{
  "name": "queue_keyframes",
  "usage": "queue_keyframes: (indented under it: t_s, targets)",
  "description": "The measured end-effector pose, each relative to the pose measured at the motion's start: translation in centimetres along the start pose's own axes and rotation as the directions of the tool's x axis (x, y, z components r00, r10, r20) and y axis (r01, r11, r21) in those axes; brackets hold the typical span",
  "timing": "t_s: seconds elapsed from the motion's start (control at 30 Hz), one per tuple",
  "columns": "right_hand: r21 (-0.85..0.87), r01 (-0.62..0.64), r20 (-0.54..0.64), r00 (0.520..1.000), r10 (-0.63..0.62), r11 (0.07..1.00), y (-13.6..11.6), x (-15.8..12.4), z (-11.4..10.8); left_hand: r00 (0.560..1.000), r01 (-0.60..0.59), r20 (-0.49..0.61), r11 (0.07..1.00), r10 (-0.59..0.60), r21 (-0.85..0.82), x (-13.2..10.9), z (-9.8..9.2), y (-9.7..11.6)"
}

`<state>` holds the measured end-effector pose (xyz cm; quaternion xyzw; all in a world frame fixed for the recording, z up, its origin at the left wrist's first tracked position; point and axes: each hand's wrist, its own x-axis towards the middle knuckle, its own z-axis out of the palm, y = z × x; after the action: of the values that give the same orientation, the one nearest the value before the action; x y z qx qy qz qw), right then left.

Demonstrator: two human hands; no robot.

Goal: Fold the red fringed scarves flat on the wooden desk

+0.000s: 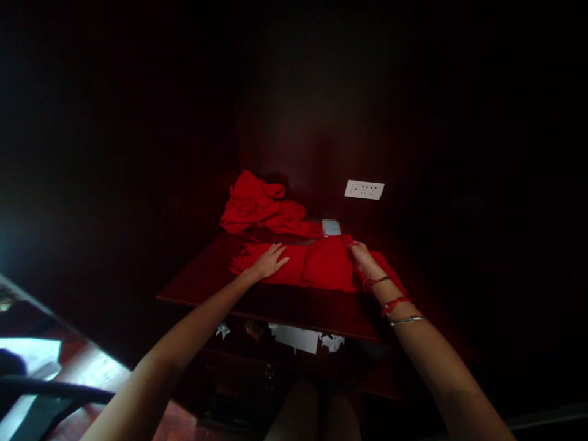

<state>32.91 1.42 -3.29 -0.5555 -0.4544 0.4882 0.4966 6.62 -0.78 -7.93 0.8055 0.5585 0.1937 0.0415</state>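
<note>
A red cloth with a fringed left end, perhaps a scarf [326,266], lies partly folded on a dark wooden shelf [206,297]. My left hand [270,262] rests flat on its left part, fingers spread. Closed on the cloth's upper right edge is my right hand [361,256], with bracelets on that wrist. The gripped edge is raised a little, and more of the cloth stretches to the right under my forearm. Behind it sits a crumpled heap of red cloth [261,205].
A small pale card-like item [331,227] stands near the back wall, below a white socket plate [364,190]. Under the shelf top, an open compartment holds printed paper [296,338] and crumpled white paper [332,342]. Dark panels rise at the back and sides.
</note>
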Motion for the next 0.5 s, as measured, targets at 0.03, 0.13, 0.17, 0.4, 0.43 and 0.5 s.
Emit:
queue_keyframes:
  t_s: [0.03,0.13,0.17,0.4,0.43,0.5]
  targets:
    - [-0.009,0.005,-0.027,1.000,-0.005,1.000,-0.4,0.3,-1.3,0.997,0.005,0.079,0.999,-0.009,0.054,0.0,0.4,-0.6]
    - [-0.067,-0.005,-0.101,0.995,-0.001,0.998,-1.6,1.0,-5.3,0.963,-0.002,0.267,0.990,-0.035,0.139,-0.3,1.0,-2.3]
    - [-0.089,-0.013,-0.120,0.993,0.002,0.996,-1.9,1.1,-6.7,0.954,0.008,0.297,0.988,-0.053,0.151,-0.6,0.9,-3.0]
    - [-0.372,0.003,-0.233,0.968,-0.097,0.928,-3.7,1.3,-15.3,0.942,0.118,0.288,0.975,-0.169,0.188,-4.8,-2.9,-10.8]
    - [-0.504,-0.003,-0.239,0.961,-0.137,0.864,-3.7,1.5,-16.2,0.934,0.144,0.298,0.970,-0.198,0.194,-5.4,-3.6,-12.0]
    - [-0.754,-0.044,-0.234,0.951,-0.205,0.656,-3.8,2.0,-17.6,0.914,0.174,0.331,0.965,-0.233,0.198,-6.4,-4.9,-13.9]
